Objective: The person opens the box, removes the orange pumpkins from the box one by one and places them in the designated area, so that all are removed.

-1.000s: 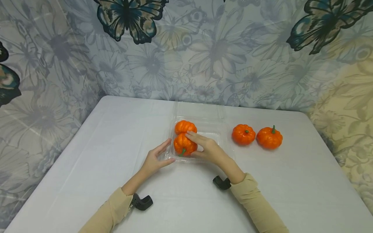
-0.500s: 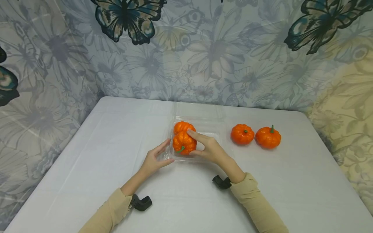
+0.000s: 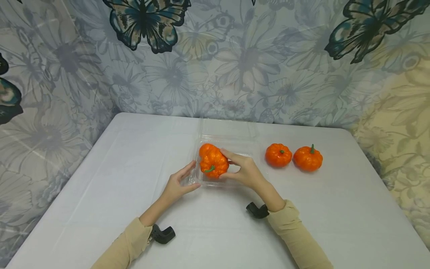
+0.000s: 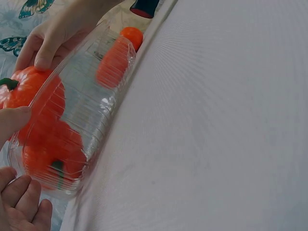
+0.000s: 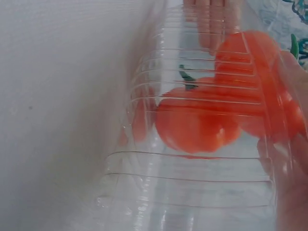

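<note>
My right hand [image 3: 246, 170] grips an orange toy pumpkin [image 3: 215, 165] with a green stem, thumb at its near right side and fingertips at its far right. The pumpkin is tilted, its stem towards me, over the left part of a clear plastic clamshell box [image 3: 246, 149]. A second pumpkin [image 3: 205, 149] sits behind it inside, partly hidden; through the clear wall in the right wrist view, both pumpkins overlap. My left hand [image 3: 178, 184] is spread around the box's near left corner, thumb by the front and fingertips by the left wall. It holds no pumpkin.
Two more orange pumpkins stand right of the box, a left one [image 3: 278, 155] and a right one [image 3: 308, 158] with an upright stem. The box's open lid [image 3: 228, 128] lies towards the back edge of the white table [image 3: 151, 138], near the patterned wall covering.
The gripped pumpkin has tipped and come up, covering more of the pumpkin behind it. My right fingers have shifted to its right side. The left hand stays in place.
</note>
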A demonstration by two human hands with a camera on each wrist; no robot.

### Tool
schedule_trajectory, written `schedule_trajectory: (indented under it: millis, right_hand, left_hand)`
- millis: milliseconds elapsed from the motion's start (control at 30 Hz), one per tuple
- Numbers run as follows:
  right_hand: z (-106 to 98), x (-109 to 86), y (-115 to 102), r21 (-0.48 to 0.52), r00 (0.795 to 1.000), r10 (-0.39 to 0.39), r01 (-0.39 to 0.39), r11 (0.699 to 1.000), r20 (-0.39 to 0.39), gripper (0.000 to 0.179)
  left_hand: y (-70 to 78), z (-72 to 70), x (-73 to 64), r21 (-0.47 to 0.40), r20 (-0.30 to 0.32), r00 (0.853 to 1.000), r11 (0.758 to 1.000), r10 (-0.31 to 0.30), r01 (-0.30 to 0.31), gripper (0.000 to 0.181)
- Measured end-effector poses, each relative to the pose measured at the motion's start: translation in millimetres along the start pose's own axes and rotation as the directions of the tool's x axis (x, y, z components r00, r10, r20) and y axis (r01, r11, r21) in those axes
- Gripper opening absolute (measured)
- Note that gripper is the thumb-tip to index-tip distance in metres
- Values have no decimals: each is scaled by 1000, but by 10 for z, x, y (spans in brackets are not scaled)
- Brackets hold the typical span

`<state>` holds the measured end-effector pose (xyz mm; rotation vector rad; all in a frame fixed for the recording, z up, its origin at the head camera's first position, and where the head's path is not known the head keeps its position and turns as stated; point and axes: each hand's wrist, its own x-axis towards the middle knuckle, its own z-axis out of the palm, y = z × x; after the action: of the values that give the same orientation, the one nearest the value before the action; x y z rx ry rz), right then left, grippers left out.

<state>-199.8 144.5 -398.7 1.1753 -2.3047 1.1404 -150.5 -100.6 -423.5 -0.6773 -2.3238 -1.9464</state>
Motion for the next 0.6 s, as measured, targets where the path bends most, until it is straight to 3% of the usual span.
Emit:
schedule_trajectory:
  millis: [367,600]
  right_hand:
    - [-74,-41,-50,38,999,28,-27,999,-28,75]
    - [-137,-78,-91,-23,999,39,-39,999,-35,74]
  left_hand:
    - [-7,2,-22,10,-1,1000,1000,1,-1,68]
    - [8,14,-23,9,-1,1000,1000,6,-6,67]
